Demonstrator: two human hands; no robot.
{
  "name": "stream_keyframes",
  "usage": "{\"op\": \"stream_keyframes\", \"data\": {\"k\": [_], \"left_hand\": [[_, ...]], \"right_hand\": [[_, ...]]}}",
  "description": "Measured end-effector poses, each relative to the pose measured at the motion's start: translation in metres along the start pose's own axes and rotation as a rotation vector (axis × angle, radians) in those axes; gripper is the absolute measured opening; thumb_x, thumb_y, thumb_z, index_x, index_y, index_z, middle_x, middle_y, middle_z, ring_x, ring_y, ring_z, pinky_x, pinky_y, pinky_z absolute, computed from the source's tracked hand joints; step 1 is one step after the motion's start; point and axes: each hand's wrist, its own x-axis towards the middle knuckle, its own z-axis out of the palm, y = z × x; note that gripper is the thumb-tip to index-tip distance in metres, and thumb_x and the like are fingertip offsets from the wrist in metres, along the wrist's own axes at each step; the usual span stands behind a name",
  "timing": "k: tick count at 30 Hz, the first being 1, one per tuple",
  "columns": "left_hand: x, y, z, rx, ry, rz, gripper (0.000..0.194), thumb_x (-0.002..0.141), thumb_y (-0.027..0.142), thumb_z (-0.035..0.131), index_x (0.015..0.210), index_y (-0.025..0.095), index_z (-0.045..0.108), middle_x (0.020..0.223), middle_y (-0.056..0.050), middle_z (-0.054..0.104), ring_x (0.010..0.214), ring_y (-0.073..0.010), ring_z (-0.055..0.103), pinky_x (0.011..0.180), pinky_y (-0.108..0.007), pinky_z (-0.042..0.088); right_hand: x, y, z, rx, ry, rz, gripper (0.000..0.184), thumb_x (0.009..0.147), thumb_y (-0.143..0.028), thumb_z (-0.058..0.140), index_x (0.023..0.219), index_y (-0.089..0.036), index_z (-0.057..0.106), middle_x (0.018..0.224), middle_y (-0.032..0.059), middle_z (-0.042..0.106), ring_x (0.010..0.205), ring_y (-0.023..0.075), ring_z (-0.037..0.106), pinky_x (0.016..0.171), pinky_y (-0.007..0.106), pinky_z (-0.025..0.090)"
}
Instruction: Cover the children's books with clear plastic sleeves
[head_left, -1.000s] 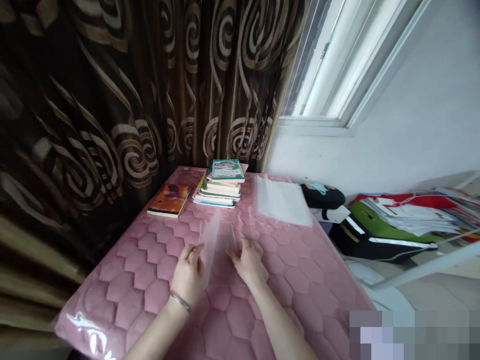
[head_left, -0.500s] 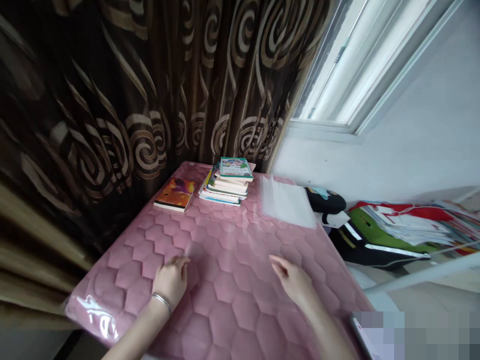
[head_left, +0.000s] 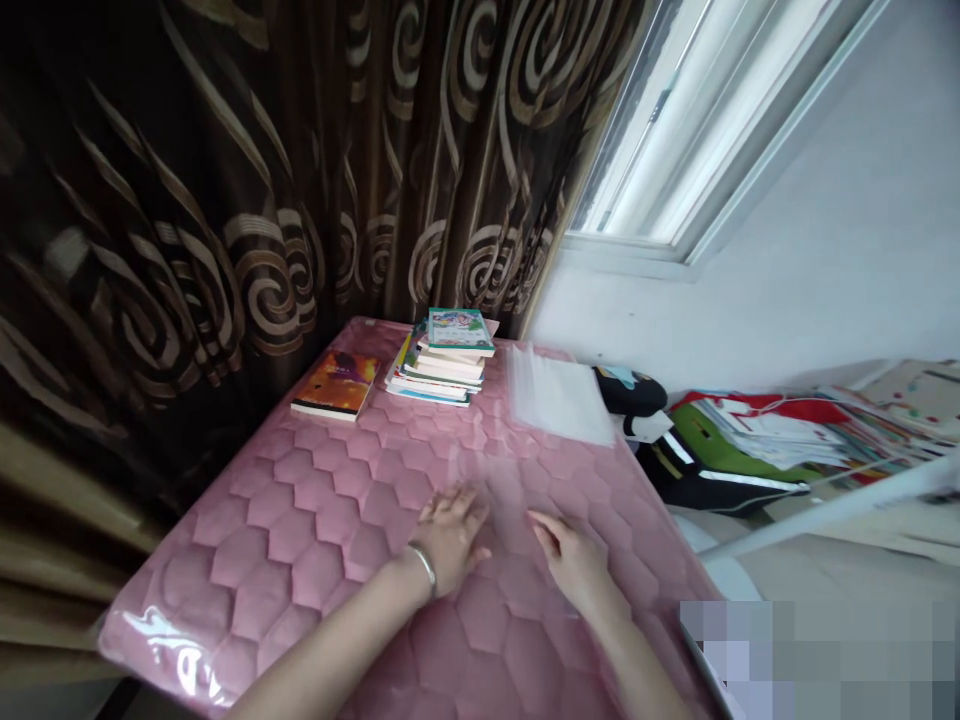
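A clear plastic book cover, faint against the pink quilted tabletop, lies in front of me between my hands. My left hand, with a silver bangle at the wrist, rests palm down on its left part, fingers stretched out and a little apart. At its right side my right hand is closed, thumb and forefinger pinched together at the film. The film's exact edges are hard to make out.
At the back stands a stack of books. An orange and purple book lies left of it, and a pile of clear plastic covers right of it. Beyond the right edge are bags and papers. A patterned curtain hangs behind.
My left hand has moved right, from a curled pose at the left to lying flat with fingers out on the plastic. My right hand stays nearly in place. The view has shifted slightly.
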Motion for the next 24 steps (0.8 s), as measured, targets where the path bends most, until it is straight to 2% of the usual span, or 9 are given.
{"op": "stream_keyframes", "data": {"k": [3,7,11,14,16,18,19,21,24], "left_hand": [[0.013,-0.002,0.016,-0.03,-0.087,-0.004,0.075,0.084,0.06,0.045,0.148,0.025,0.027,0.159,-0.011,0.01,0.144,-0.0362,0.004,0.113,-0.061,0.005],[0.013,-0.009,0.039,-0.017,-0.061,-0.026,0.078,0.084,0.067,0.039,0.149,0.03,0.019,0.159,-0.009,-0.003,0.144,-0.0365,-0.007,0.11,-0.065,-0.003],[0.013,-0.013,0.051,-0.016,-0.03,-0.01,0.077,0.084,0.065,0.039,0.15,0.032,0.016,0.158,-0.009,-0.003,0.143,-0.0361,-0.01,0.11,-0.066,-0.004],[0.015,-0.013,0.053,0.009,-0.033,-0.015,0.077,0.084,0.064,0.039,0.15,0.031,0.015,0.159,-0.007,-0.002,0.143,-0.0361,-0.01,0.11,-0.066,-0.005],[0.015,-0.013,0.051,0.017,-0.048,-0.018,0.079,0.084,0.064,0.04,0.15,0.03,0.014,0.159,-0.007,-0.001,0.143,-0.0362,-0.009,0.11,-0.067,-0.005],[0.014,-0.012,0.047,-0.002,-0.062,-0.012,0.079,0.084,0.064,0.039,0.15,0.03,0.013,0.159,-0.006,-0.002,0.144,-0.0358,-0.009,0.11,-0.066,-0.005],[0.013,-0.012,0.044,-0.019,-0.067,-0.011,0.078,0.084,0.064,0.039,0.15,0.03,0.013,0.159,-0.006,-0.003,0.144,-0.0355,-0.009,0.111,-0.065,-0.005],[0.01,-0.011,0.037,-0.06,-0.076,-0.008,0.078,0.084,0.064,0.039,0.15,0.03,0.014,0.159,-0.006,-0.005,0.144,-0.0354,-0.009,0.111,-0.064,-0.005],[0.007,-0.01,0.028,-0.106,-0.1,-0.001,0.077,0.085,0.062,0.039,0.15,0.029,0.013,0.158,-0.006,-0.006,0.143,-0.0364,-0.01,0.111,-0.065,-0.005]], "right_hand": [[-0.002,0.003,-0.001,-0.047,-0.022,-0.024,0.038,0.09,-0.027,0.036,0.112,-0.023,0.068,0.096,0.0096,0.071,0.087,0.0247,0.066,0.077,0.036,0.05],[0.009,0.001,-0.009,-0.155,0.069,-0.068,0.034,0.089,-0.028,0.042,0.106,-0.021,0.071,0.097,0.0133,0.064,0.09,0.0263,0.063,0.082,0.039,0.05],[0.057,-0.036,-0.03,-0.062,0.211,-0.178,0.03,0.086,-0.027,0.047,0.104,-0.02,0.07,0.114,0.014,0.057,0.106,0.0273,0.057,0.092,0.04,0.047],[0.115,-0.079,-0.048,0.14,0.193,-0.266,0.029,0.087,-0.029,0.049,0.109,-0.02,0.066,0.111,0.0105,0.061,0.102,0.0232,0.06,0.092,0.036,0.047],[0.159,-0.104,-0.056,0.288,0.203,-0.144,0.031,0.085,-0.033,0.054,0.111,-0.017,0.063,0.108,0.0105,0.064,0.093,0.0215,0.064,0.088,0.035,0.049],[0.203,-0.12,-0.06,0.456,0.212,0.111,0.024,0.083,-0.033,0.06,0.102,-0.018,0.066,0.103,0.0089,0.069,0.096,0.02,0.064,0.085,0.029,0.049],[0.222,-0.124,-0.061,0.48,0.215,0.18,0.023,0.084,-0.034,0.06,0.097,-0.016,0.066,0.097,0.01,0.07,0.094,0.0203,0.066,0.079,0.027,0.05],[0.254,-0.128,-0.059,0.514,0.213,0.256,0.025,0.085,-0.037,0.059,0.091,-0.014,0.066,0.087,0.0117,0.071,0.087,0.0206,0.067,0.069,0.024,0.05],[0.284,-0.128,-0.051,0.574,0.193,0.355,0.027,0.084,-0.039,0.061,0.087,-0.012,0.066,0.074,0.0104,0.07,0.072,0.0191,0.068,0.056,0.022,0.049]]}}
